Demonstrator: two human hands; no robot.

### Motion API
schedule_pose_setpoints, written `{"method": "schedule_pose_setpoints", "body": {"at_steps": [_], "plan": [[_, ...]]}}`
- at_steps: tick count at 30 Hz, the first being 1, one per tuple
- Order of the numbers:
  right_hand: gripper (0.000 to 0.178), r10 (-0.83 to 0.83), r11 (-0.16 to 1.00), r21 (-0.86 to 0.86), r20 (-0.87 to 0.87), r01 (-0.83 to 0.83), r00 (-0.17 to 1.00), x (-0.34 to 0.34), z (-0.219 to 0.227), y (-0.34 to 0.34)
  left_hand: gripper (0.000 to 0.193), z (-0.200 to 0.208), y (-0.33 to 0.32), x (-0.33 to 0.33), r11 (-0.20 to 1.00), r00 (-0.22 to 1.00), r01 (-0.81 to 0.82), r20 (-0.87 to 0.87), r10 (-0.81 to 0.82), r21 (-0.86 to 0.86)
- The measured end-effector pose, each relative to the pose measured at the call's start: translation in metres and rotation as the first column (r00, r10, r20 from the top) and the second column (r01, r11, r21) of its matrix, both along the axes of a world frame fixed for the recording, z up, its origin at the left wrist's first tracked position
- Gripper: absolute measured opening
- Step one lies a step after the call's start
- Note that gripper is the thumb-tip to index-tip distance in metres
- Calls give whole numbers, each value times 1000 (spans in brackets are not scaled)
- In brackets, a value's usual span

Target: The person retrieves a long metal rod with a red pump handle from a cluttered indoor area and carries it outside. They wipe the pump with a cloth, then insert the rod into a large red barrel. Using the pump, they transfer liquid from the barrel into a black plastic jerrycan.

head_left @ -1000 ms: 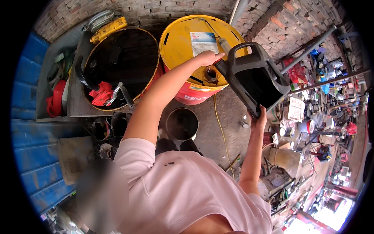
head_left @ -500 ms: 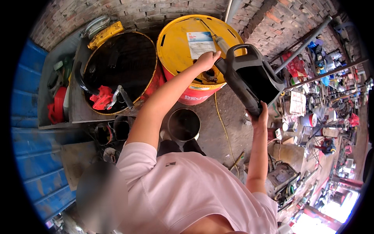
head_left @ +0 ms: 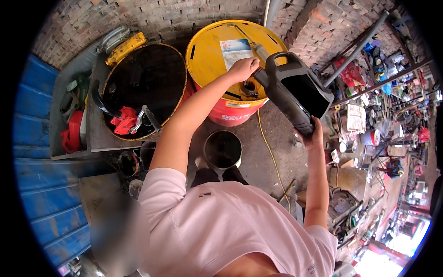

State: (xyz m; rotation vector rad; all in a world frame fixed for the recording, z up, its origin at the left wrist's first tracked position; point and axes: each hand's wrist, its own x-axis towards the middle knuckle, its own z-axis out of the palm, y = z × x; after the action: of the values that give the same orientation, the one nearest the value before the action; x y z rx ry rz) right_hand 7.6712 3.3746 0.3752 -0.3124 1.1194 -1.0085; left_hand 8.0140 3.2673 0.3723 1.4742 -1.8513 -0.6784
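I hold a black plastic jug (head_left: 287, 99) with a loop handle and a wide dark opening, tilted in front of me. My left hand (head_left: 243, 70) is closed round the end of its narrow neck. My right hand (head_left: 314, 135) grips the lower end of the body from beneath. The neck is beside the dark, oily opening (head_left: 249, 87) in the lid of a yellow-topped red drum (head_left: 207, 51); whether they touch cannot be made out. On that lid lie a paper label (head_left: 236, 53) and a long-nozzled tool (head_left: 260, 51).
Left of the yellow lid stands a black-topped drum (head_left: 152, 69) bearing a red crank pump (head_left: 124, 121). A dark bucket (head_left: 223, 150) sits on the floor by my feet. A yellow cord (head_left: 266, 147) runs along the floor. Cluttered shelves (head_left: 369, 124) line the right side.
The jug and my right hand have shifted slightly down in the picture, with the jug turned a little. My left hand keeps its hold on the neck. The whole view has shifted slightly.
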Motion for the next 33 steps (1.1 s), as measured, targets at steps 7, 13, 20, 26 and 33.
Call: {"method": "schedule_pose_setpoints", "body": {"at_steps": [7,13,20,26,33], "plan": [[31,-307,936,-249,-239,248,921,27,-23,13,50,8,-26,0,899,956,-171,287,53,403],[38,-397,888,-333,-212,316,893,63,-37,30,23,-21,-76,23,706,900,-211,417,-130,676],[53,-493,830,-373,-143,415,858,91,-48,42,36,56,-47,-3,698,753,-428,654,-76,574],[53,-528,791,-445,-153,419,835,102,-54,44,40,58,-55,-1,647,741,-484,670,-56,589],[33,-427,898,-141,-48,417,903,78,-32,33,85,66,-58,22,667,992,-73,125,-31,742]]}}
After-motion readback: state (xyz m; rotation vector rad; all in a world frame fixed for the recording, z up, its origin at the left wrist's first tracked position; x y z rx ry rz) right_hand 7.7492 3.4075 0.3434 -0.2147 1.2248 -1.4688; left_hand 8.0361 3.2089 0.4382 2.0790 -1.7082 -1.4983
